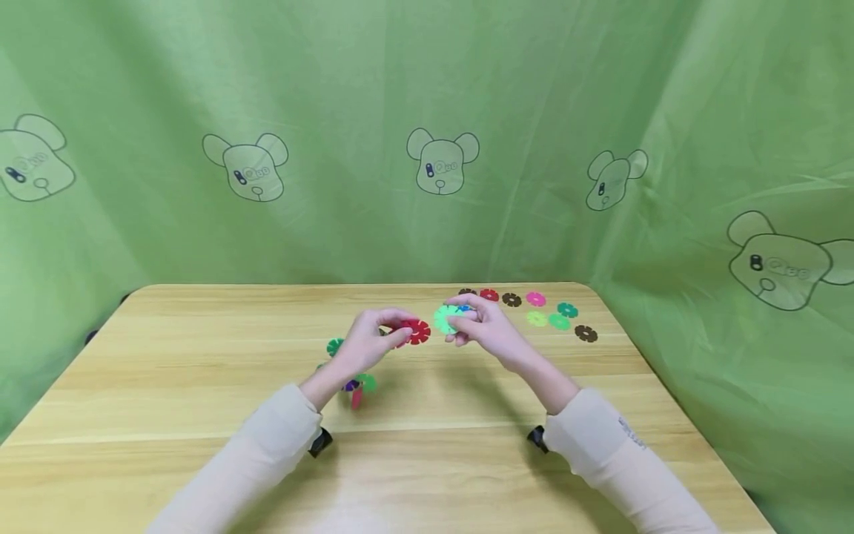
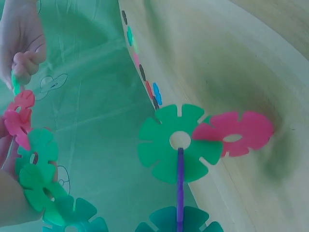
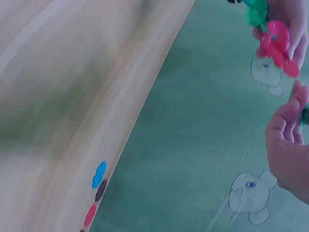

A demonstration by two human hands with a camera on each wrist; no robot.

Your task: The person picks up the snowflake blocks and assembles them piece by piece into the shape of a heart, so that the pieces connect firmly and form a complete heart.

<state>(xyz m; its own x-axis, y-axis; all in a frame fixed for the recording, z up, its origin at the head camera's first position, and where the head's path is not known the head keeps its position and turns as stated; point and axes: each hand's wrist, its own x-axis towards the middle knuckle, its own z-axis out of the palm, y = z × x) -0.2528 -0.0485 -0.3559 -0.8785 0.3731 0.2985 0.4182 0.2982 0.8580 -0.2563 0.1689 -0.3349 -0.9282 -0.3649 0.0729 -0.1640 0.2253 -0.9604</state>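
Note:
My left hand (image 1: 365,343) pinches a red slotted disc (image 1: 419,331) at the end of a chain of interlocking snowflake discs. In the left wrist view the chain hangs below that hand, with green discs (image 2: 38,152), a purple disc (image 2: 180,193) seen edge-on and a pink disc (image 2: 253,129). My right hand (image 1: 492,331) pinches a light green disc (image 1: 442,319) between thumb and fingers. This disc is held up facing the red one, a small gap between them. Both hands are raised over the table; part of the chain is hidden behind the left hand and wrist.
Loose discs lie at the table's back right: a red disc (image 1: 489,295), a pink disc (image 1: 536,299), a teal disc (image 1: 567,310), a brown disc (image 1: 586,334) and several others. A blue disc (image 3: 99,174) lies near the far edge. Green curtains (image 1: 347,222) surround the wooden table (image 1: 200,356).

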